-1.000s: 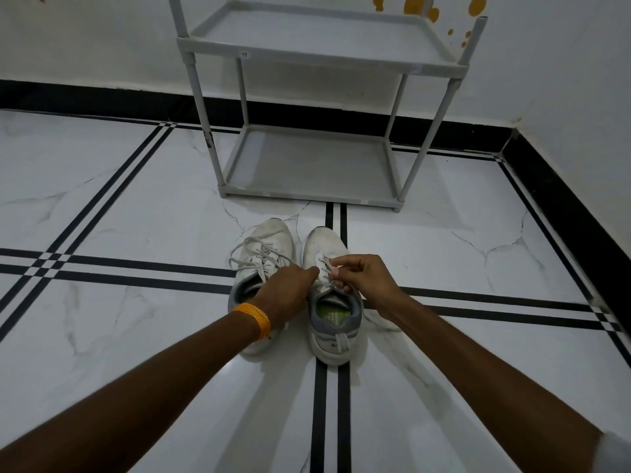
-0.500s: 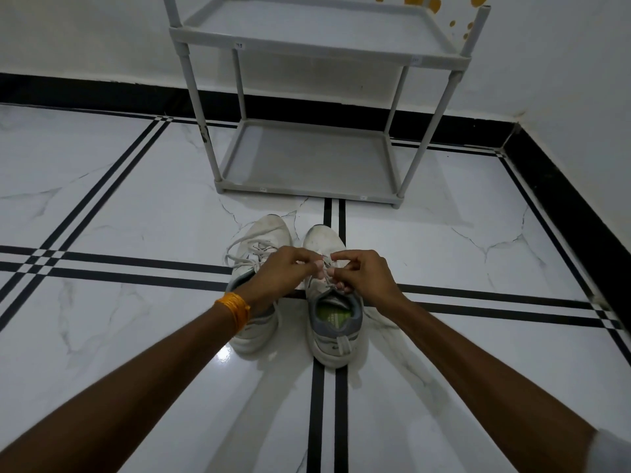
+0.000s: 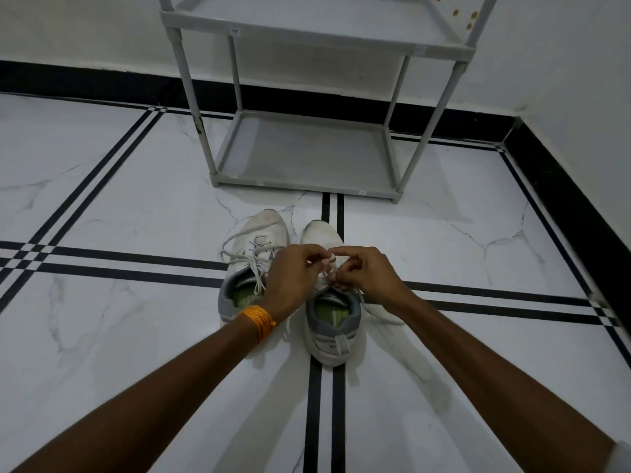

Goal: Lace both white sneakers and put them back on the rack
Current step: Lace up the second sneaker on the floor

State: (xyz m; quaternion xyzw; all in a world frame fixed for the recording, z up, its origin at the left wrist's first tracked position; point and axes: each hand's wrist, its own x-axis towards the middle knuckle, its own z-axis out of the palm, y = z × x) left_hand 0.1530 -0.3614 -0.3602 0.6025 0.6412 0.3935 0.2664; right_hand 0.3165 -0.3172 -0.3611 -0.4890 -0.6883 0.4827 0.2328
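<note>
Two white sneakers stand side by side on the floor, toes toward the rack. The left sneaker [image 3: 263, 233] has a tied bow with loops spread to the left. Over the tongue of the right sneaker [image 3: 333, 336], my left hand [image 3: 295, 276] and my right hand [image 3: 365, 273] each pinch part of its white lace [image 3: 326, 276], fingertips nearly touching. My hands hide most of the lacing. The grey rack [image 3: 307, 184] stands just beyond the sneakers with bare shelves.
White marble floor with black double stripes crossing under the sneakers. A black skirting and white walls run behind the rack and along the right side. An orange band circles my left wrist [image 3: 259, 320].
My left hand has shifted up and right from the left sneaker's side to meet my right hand over the right sneaker's lace. The view has tilted slightly.
</note>
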